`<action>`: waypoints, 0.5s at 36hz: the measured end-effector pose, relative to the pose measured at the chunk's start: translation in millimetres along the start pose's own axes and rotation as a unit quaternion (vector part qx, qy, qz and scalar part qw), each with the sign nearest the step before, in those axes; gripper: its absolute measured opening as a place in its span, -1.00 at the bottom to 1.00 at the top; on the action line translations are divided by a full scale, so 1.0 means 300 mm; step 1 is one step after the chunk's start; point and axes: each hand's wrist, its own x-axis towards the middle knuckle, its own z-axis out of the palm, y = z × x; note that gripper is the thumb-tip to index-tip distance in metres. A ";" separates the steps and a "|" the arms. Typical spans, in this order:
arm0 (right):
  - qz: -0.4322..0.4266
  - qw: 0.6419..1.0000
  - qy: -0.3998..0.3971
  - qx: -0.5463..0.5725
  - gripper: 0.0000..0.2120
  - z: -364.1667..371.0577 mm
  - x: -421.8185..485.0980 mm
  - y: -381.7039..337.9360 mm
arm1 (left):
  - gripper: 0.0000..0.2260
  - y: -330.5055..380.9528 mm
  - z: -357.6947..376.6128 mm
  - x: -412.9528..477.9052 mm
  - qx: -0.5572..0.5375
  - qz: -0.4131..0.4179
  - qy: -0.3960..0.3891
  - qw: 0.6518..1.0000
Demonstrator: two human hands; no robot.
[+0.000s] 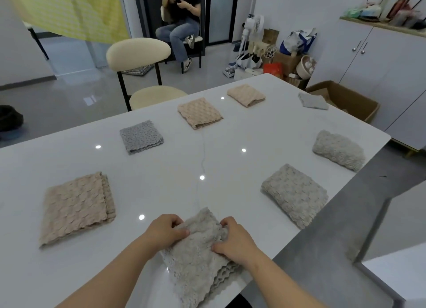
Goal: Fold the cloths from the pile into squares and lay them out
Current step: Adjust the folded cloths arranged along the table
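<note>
Our left hand [167, 230] and right hand [235, 239] both grip with curled fingers the fluffy light-grey folded fleece cloth [198, 264] that lies at the near edge of the glossy white worktop [161, 171].

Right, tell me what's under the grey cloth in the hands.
The grey cloth, gripped by the left hand and right hand, lies on the white table. Its folded layers show at the edge; the spot beneath is covered.

Head view, down over table [161, 169]
</note>
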 end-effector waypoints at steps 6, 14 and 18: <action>0.005 1.000 -0.009 0.024 -0.68 -0.012 0.001 0.001 | -0.88 0.030 -0.012 0.013 0.023 -0.021 -0.045 0.999; -0.014 0.986 0.071 0.147 -0.82 -0.024 -0.022 0.021 | -0.88 0.047 -0.006 0.023 -0.131 -0.035 0.038 0.990; -0.004 0.974 0.162 0.158 -0.62 -0.042 -0.019 0.016 | -0.90 0.024 0.003 0.030 -0.296 -0.063 0.161 0.939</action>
